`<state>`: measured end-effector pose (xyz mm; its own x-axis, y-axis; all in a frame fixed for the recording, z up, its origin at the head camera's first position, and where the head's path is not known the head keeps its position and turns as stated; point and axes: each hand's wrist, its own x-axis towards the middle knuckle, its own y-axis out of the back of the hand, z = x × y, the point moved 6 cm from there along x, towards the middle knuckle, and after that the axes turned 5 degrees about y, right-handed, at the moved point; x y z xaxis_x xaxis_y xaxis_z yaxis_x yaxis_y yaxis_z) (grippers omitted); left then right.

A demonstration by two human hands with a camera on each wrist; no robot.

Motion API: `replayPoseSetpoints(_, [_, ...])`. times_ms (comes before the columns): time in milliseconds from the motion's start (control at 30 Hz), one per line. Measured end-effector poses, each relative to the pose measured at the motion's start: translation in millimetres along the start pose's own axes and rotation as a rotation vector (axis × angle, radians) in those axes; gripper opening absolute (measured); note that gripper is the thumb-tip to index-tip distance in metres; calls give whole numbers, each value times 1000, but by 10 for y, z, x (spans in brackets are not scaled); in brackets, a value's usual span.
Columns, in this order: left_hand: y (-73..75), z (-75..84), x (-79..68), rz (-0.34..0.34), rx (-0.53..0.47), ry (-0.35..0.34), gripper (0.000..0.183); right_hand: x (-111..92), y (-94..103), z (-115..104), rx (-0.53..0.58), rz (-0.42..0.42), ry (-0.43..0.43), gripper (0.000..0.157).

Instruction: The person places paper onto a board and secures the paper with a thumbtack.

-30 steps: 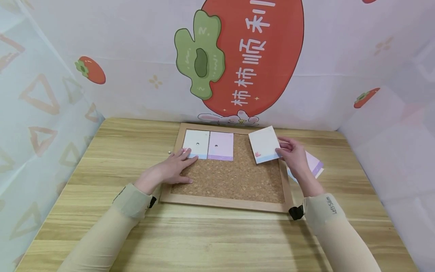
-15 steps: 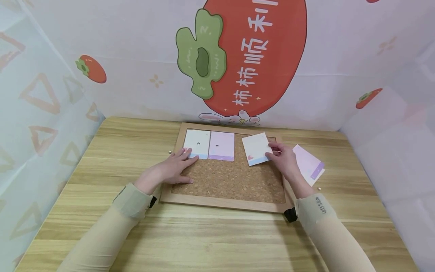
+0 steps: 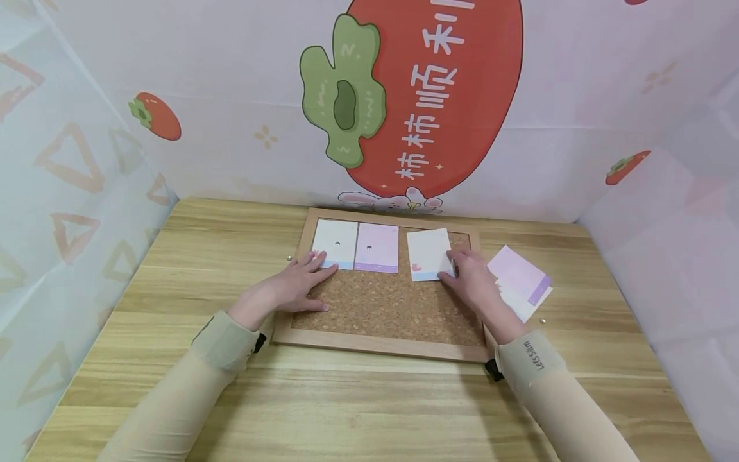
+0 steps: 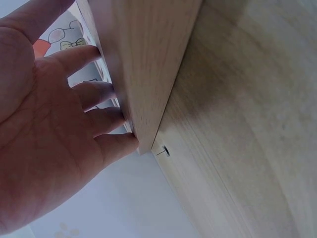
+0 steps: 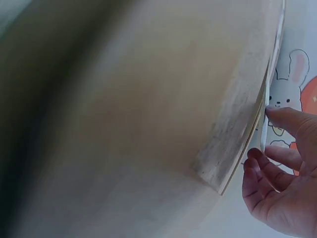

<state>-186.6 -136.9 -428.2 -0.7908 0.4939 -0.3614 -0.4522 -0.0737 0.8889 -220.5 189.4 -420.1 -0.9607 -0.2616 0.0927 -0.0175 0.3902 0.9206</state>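
Observation:
My right hand point(image 3: 476, 282) pinches the right edge of a white note sheet point(image 3: 427, 253) with a blue strip along its bottom. The sheet is at the upper right of the wood-framed cork board point(image 3: 375, 308); in the right wrist view it shows edge-on between thumb and fingers point(image 5: 277, 168). To its left on the cork are a purple note point(image 3: 378, 240) and another white note point(image 3: 326, 234), each with a thumbtack in it. Fingers spread, my left hand point(image 3: 291, 285) rests across the board's left frame and the lower corner of that white note.
More purple and white notes point(image 3: 516, 269) lie overlapping on the table right of the board. One loose thumbtack point(image 3: 543, 321) lies near them; another thumbtack point(image 4: 166, 150) lies beside the board's left side. A printed cloth backdrop point(image 3: 231, 115) stands behind the table.
My right hand has carried the white note left and down from the board's right frame, turning it straighter beside the purple note. The loose notes on the right are uncovered. My left hand stays still.

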Motion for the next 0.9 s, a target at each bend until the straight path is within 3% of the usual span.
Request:
replayPoseSetpoints(533, [-3, 3, 1, 11, 4, -5, 81, -4, -83, -140, -176, 90, 111, 49])
replayPoseSetpoints(900, [-7, 1, 10, 8, 5, -4, 82, 0, -154, -159, -205, 14, 78, 49])
